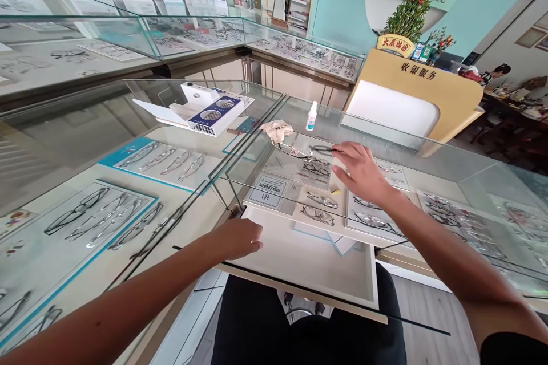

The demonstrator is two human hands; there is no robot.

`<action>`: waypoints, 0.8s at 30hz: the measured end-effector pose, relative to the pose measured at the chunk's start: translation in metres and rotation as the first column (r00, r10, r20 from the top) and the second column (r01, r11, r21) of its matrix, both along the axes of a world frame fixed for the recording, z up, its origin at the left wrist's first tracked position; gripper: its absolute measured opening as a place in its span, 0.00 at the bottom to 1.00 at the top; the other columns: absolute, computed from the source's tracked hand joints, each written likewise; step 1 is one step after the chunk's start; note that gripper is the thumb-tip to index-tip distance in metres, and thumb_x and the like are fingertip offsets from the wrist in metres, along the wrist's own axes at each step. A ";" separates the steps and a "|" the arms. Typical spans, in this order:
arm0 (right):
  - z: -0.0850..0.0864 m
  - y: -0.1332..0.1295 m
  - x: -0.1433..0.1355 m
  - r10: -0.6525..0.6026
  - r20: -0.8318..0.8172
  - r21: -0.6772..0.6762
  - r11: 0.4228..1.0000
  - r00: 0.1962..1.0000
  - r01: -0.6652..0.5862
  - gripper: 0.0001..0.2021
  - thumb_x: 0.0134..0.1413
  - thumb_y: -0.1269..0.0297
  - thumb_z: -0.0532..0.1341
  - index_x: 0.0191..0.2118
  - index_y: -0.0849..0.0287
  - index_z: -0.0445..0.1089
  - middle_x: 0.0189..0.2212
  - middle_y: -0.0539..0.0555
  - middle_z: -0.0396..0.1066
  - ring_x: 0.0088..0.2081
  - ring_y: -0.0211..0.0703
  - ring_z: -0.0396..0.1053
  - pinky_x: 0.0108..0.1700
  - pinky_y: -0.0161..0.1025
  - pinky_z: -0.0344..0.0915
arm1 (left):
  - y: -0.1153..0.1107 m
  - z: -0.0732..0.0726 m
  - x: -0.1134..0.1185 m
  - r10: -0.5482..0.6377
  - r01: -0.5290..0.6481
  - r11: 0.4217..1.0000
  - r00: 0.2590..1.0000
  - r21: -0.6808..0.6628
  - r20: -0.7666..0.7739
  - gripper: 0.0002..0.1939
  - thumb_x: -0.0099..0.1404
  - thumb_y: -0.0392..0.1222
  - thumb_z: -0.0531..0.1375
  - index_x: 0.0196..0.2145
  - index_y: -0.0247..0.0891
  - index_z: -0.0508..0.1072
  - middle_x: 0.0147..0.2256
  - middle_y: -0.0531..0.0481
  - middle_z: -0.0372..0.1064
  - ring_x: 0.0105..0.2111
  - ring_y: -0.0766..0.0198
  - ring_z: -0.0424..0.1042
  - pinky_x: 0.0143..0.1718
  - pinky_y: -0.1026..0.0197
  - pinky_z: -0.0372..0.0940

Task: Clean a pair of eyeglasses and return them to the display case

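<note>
My right hand [358, 170] reaches over the glass counter, its fingertips closed on one end of a pair of dark-framed eyeglasses [322, 149]. Just left of these, a thin-framed pair of eyeglasses [295, 151] lies beside a crumpled beige cloth [278, 130]. Behind them stands a small white spray bottle [311, 116]. My left hand [240, 238] is over the left side of a pulled-out white drawer [299, 262], fingers curled in with nothing visible in them. Its palm side is hidden.
An open white and blue box [212, 116] rests on the counter at the left. Trays of eyeglasses [166, 162] lie under the glass. More glass display cases [192, 40] run along the back. A yellow cashier desk [422, 91] with plants stands behind; a person [496, 74] sits far right.
</note>
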State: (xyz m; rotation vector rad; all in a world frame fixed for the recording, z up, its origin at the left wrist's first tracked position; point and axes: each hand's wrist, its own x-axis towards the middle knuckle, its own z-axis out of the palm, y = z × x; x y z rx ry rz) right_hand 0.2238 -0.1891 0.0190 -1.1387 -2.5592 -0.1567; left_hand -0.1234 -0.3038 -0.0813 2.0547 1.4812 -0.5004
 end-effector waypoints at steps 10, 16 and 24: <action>0.006 -0.170 -0.003 0.271 0.014 -0.704 0.686 0.962 -0.183 0.35 0.82 0.39 0.54 0.73 0.64 0.72 0.76 0.69 0.67 0.80 0.64 0.58 0.79 0.61 0.62 | 0.001 0.005 0.001 -0.031 0.028 0.998 0.998 -0.049 -0.050 0.18 0.81 0.51 0.56 0.51 0.37 0.80 0.53 0.38 0.84 0.52 0.44 0.83 0.49 0.49 0.69; -0.085 -0.116 -0.024 0.029 0.107 -0.639 0.768 0.994 0.046 0.34 0.83 0.45 0.53 0.75 0.69 0.68 0.78 0.72 0.63 0.79 0.68 0.56 0.80 0.68 0.55 | 0.001 0.019 0.006 0.027 -0.037 0.993 0.996 -0.112 -0.086 0.21 0.81 0.52 0.56 0.56 0.36 0.81 0.55 0.36 0.84 0.53 0.44 0.83 0.48 0.51 0.69; -0.179 0.008 -0.050 -0.313 0.013 -0.314 0.900 0.950 0.301 0.19 0.80 0.56 0.56 0.62 0.60 0.78 0.72 0.65 0.70 0.74 0.64 0.60 0.75 0.59 0.57 | -0.005 0.015 0.005 -0.018 0.012 0.997 0.997 -0.075 -0.077 0.18 0.78 0.50 0.58 0.51 0.38 0.83 0.53 0.37 0.85 0.51 0.45 0.83 0.47 0.51 0.70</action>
